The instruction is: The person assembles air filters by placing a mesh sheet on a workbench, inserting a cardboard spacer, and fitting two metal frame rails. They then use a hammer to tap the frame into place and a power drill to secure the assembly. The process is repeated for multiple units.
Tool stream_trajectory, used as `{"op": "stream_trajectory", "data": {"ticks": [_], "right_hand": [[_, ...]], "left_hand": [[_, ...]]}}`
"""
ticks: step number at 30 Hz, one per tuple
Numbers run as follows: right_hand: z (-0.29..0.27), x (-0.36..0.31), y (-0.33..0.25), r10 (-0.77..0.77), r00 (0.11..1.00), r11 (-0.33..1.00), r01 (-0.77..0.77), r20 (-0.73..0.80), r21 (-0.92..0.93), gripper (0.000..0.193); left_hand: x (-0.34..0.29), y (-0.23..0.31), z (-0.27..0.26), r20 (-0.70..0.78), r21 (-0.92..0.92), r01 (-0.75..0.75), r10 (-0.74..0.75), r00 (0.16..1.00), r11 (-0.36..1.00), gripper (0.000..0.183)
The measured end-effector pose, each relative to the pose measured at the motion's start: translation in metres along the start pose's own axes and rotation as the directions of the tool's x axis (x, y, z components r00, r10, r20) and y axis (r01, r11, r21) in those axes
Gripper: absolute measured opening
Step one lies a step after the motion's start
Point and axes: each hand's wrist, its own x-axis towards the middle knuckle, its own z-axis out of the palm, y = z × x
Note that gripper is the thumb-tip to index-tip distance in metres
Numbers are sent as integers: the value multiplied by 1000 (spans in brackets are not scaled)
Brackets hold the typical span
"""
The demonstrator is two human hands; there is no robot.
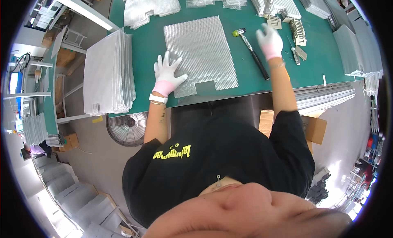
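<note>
A silver mesh-textured sheet (200, 54) with a notch in its near edge lies flat on the green table. My left hand (167, 74), in a white and pink glove, rests with fingers spread on the sheet's left edge. My right hand (271, 42), gloved the same way, is over the table to the right of the sheet, fingers stretched forward and apart. Just beyond its fingertips sits a beige metal bracket (274, 22); I see nothing held. Between the sheet and this hand lies a mallet (253, 51) with a yellow-green tip and black grip.
A row of beige brackets (298, 32) stands at the right, near a grey-handled tool (295, 56). Stacked mesh sheets (108, 72) rise at the left; more stacks (151, 6) line the far side. The green table's (147, 45) near edge runs before me. A floor fan (129, 125) stands below.
</note>
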Motion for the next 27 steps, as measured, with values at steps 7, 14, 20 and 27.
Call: {"op": "stream_trajectory", "data": {"ticks": [7, 14, 20, 27], "right_hand": [[52, 70, 78, 243, 962, 911, -270, -122, -313, 63], [12, 73, 93, 178, 973, 914, -110, 143, -391, 33], [-54, -51, 35, -39, 991, 919, 85, -126, 385, 24], [-63, -260, -61, -334, 748, 581, -315, 573, 750, 24]], "left_hand": [[-48, 10, 10, 100, -46, 12, -8, 995, 999, 78], [-105, 51, -6, -362, -73, -54, 24, 932, 996, 72], [-167, 56, 67, -341, -544, -697, 636, 693, 468, 23], [-190, 56, 122, 434, -813, 443, 115, 894, -378, 55]]}}
